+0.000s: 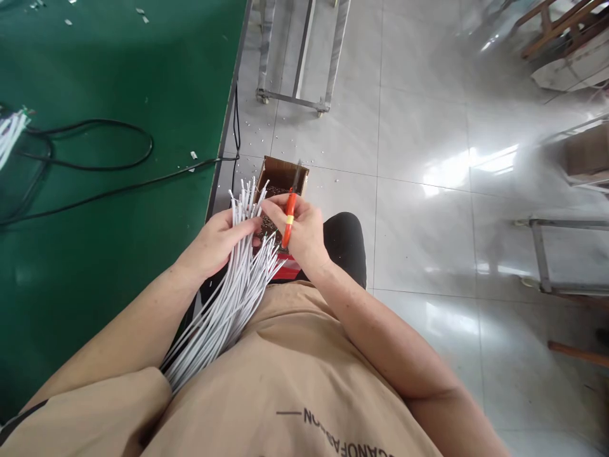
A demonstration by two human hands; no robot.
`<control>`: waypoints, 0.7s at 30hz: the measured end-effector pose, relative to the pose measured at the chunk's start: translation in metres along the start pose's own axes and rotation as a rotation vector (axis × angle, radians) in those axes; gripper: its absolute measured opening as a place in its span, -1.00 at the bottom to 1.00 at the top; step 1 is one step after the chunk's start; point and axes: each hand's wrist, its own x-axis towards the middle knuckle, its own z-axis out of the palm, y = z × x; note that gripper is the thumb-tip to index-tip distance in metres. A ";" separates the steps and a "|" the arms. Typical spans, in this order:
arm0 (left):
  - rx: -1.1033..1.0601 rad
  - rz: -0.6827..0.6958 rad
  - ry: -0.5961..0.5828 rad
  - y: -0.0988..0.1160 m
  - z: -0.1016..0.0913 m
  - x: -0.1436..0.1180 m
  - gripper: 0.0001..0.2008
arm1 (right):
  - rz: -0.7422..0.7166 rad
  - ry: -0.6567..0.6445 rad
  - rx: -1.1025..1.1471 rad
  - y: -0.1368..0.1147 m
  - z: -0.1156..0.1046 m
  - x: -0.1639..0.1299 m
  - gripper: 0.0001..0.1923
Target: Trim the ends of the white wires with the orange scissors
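There is one view only, from a camera worn on the person's head, looking steeply down and forward over the chest. It sits close to the left hand (216, 241) and right hand (299, 231), which meet near the frame's middle. Left of the hands lies a green table (118, 209); right of them, tiled floor (428, 222).

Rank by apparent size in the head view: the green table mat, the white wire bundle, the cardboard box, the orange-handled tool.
1. green table mat
2. white wire bundle, held by the left hand
3. cardboard box, partly hidden and farther away, so unsure
4. orange-handled tool, in the right hand
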 end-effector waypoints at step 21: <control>-0.146 0.049 0.042 0.003 0.003 0.000 -0.64 | 0.188 -0.129 0.010 -0.007 -0.020 0.007 -0.62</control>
